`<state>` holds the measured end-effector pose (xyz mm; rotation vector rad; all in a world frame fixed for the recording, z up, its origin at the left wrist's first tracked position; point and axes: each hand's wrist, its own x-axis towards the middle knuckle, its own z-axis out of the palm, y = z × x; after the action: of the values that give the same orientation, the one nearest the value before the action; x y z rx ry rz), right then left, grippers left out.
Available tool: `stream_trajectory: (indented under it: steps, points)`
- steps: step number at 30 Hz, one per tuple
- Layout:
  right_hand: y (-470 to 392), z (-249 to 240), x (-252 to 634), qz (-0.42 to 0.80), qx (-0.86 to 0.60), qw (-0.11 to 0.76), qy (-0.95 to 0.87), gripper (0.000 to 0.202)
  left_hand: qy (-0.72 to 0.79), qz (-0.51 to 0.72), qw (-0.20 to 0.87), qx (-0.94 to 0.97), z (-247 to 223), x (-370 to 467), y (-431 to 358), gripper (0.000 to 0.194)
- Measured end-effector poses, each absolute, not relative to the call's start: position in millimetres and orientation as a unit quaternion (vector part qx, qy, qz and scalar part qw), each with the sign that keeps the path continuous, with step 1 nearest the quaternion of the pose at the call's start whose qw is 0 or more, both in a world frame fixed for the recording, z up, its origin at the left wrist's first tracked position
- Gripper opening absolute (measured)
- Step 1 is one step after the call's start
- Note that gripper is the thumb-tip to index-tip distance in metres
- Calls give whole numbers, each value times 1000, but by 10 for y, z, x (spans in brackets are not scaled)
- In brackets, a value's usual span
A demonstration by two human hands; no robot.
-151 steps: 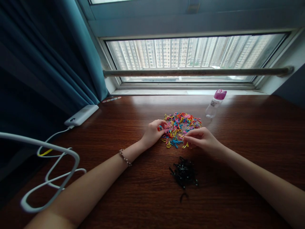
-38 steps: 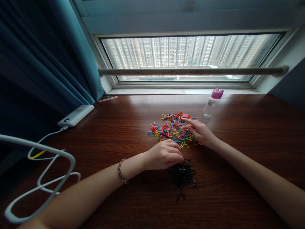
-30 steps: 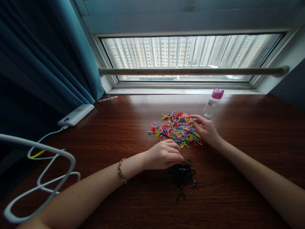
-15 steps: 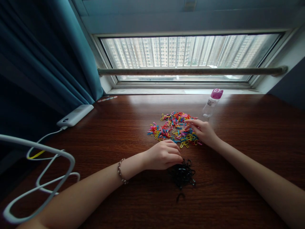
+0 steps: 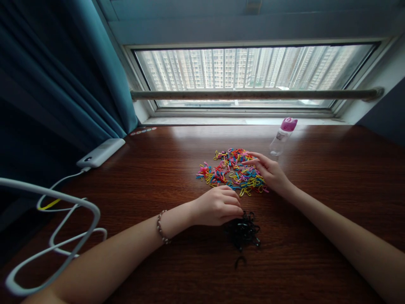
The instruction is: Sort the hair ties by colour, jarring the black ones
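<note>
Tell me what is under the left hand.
Brown tabletop shows around the left hand, with the black pile by its fingertips. Whatever lies beneath the palm and curled fingers is covered, so I cannot tell.

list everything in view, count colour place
Colourful loops: many, multicoloured, centre
Table: one, brown, under loops
Black pieces: many, black, nearer than loops
Loose piece: one, black, nearer still
Bottle: one, clear with pink cap, right of loops
Curtain: one, blue, left
Device: one, white, by curtain
Cord: count unclear, white, left
Small discs: several, mostly pale, far left
Window: one, pale, beyond table
Rail: one, greyish, across window
Buildings: several, pale, outside
Bracelet: one, brownish, left wrist
Left hand: one, bare, at black pieces
Right hand: one, bare, over loops
</note>
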<state>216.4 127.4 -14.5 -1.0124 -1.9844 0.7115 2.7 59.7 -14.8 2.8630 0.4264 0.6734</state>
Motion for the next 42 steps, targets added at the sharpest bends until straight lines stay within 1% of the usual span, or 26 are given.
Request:
stream_trajectory:
  steps: [3,6,10,13,17,21,25,28,34,37,39,40,42]
  points:
    - [1280,-153,2177,250,-437,379,-776,31,142,230,86,959,-148,29,596,14]
    - [1287,-171,2173,248,-412,342,-807,31,143,234,86,958,-148,30,596,13]
    - [1277,-145,2156,290,-367,367,-804,42,142,237,83,958,-144,29,597,12]
    - [1285,-138,2168,291,-398,381,-782,36,142,230,84,959,-138,30,598,14]
    - [1319,-206,2185,242,-409,347,-809,26,147,218,85,961,-134,29,599,16]
    - [1324,-258,2173,195,-393,315,-842,32,145,221,85,961,-141,26,598,15]
    - [1304,-242,2162,179,-390,299,-852,40,142,231,81,959,-144,27,595,12]
    - [1292,-237,2155,188,-390,321,-843,43,143,237,76,958,-135,30,590,11]
    - [1304,-208,2157,313,-423,462,-714,33,173,270,60,945,-123,19,606,14]
    - [1309,-84,2188,406,-418,470,-663,32,238,288,25,927,-124,-5,653,21]
    - [1288,37,2214,503,-373,418,-658,33,270,277,12,922,-124,-22,692,29]
    - [1268,100,2224,555,-341,365,-666,32,280,269,13,921,-124,-29,710,32]
    - [1212,213,2235,636,-277,224,-685,30,294,262,31,919,-128,-39,741,32]
